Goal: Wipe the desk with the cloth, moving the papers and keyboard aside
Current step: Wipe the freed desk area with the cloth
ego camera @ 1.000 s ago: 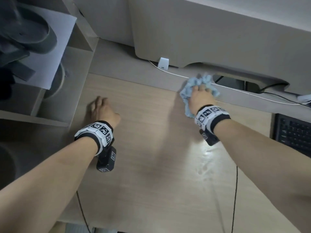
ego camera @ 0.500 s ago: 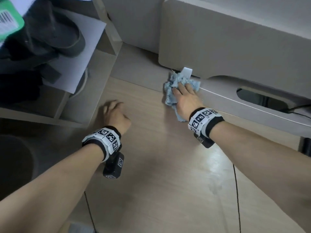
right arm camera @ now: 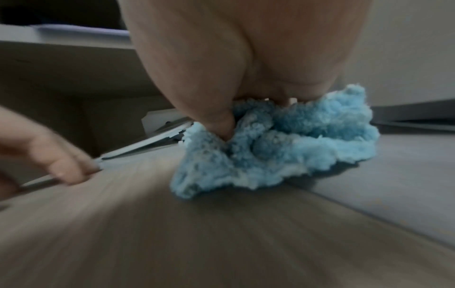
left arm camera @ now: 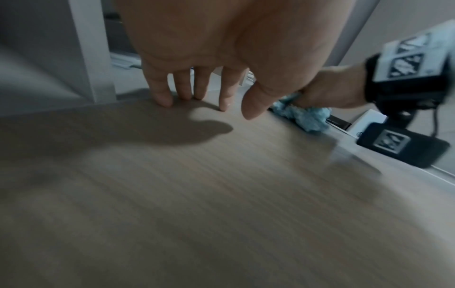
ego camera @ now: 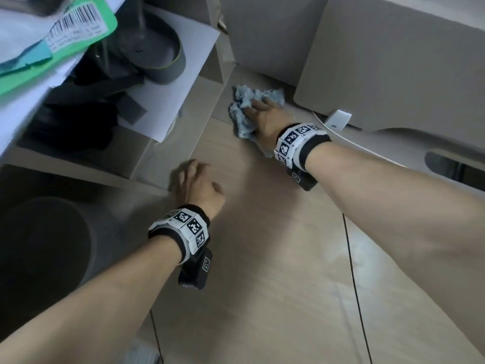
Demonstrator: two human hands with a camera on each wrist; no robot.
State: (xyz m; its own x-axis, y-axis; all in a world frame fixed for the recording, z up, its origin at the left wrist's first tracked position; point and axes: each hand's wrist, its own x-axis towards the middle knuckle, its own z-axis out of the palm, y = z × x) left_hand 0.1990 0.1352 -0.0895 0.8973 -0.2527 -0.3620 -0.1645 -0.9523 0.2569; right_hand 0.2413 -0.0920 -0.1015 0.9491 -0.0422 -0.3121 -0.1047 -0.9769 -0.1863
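While my right hand [ego camera: 265,118] presses the crumpled fluffy light-blue cloth [ego camera: 245,107] into the far corner of the pale wood-grain counter [ego camera: 275,258], fingers bunching it, my left hand [ego camera: 195,183] braces nearby, fingertips spread. Wiping is underway; next I'd sweep back toward me.

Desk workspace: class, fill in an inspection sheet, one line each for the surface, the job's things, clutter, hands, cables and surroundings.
Surface: wood-grain desk, bare where visible, a faint sheen near the right forearm.
Job's things: blue cloth bunched at the back left corner; papers and keyboard not seen on the desk.
Clutter: nothing seen on the desktop.
Hands: right hand presses and grips the cloth; left hand rests fingertips on the desk, holding nothing.
Cables: white cable along the back edge; thin black cable from the wrist camera.
Surroundings: side shelf with a white sheet, dark items and a green package; white clip.
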